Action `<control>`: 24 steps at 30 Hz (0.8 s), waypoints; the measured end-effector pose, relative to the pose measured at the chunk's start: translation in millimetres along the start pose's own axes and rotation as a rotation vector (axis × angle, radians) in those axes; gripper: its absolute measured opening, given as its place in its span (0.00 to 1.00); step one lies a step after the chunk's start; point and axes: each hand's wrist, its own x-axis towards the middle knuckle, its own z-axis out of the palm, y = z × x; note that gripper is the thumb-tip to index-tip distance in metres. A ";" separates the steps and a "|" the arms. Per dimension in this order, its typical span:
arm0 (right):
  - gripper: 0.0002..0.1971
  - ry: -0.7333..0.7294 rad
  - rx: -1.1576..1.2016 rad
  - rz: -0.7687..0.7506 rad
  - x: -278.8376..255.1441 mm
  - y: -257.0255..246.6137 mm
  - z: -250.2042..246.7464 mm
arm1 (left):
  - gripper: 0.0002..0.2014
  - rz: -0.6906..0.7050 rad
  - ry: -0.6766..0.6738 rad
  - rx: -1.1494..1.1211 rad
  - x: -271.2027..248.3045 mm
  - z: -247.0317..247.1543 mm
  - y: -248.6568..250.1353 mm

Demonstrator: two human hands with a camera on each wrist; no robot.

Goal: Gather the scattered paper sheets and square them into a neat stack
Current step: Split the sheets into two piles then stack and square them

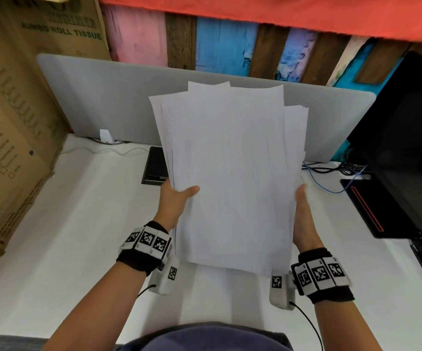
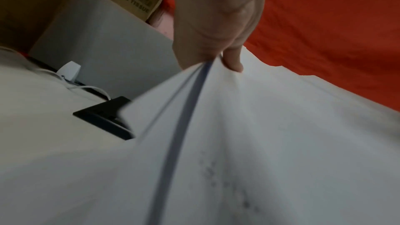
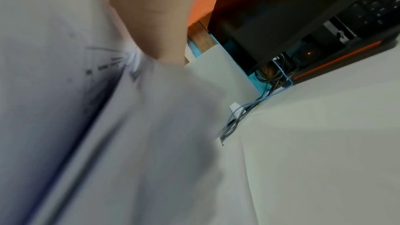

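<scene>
A bundle of white paper sheets is held up, tilted, above the white table. The sheets' top edges are uneven and fan out at several heights. My left hand grips the bundle's left edge, thumb on the front face and fingers behind. The left wrist view shows that hand pinching the paper sheets at the edge. My right hand holds the right edge, thumb along the front, its fingers hidden behind the sheets. In the blurred right wrist view the right hand lies against the paper sheets.
A grey divider panel stands behind the table. A large cardboard box is at the left. A black flat device lies behind the sheets. A black monitor, its base and tangled cables are at the right.
</scene>
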 end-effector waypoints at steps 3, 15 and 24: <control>0.24 0.060 -0.266 -0.098 6.4 1.4 4.1 | 0.23 0.080 -0.036 0.016 -3.6 -2.2 8.4; 0.23 0.082 -0.273 -0.095 3.4 26.0 -2.2 | 0.22 0.099 -0.255 0.111 -18.2 -23.9 -4.3; 0.37 -0.098 -0.264 -0.332 -0.7 -39.8 27.9 | 0.39 0.322 -0.204 -0.015 -19.4 -4.8 57.1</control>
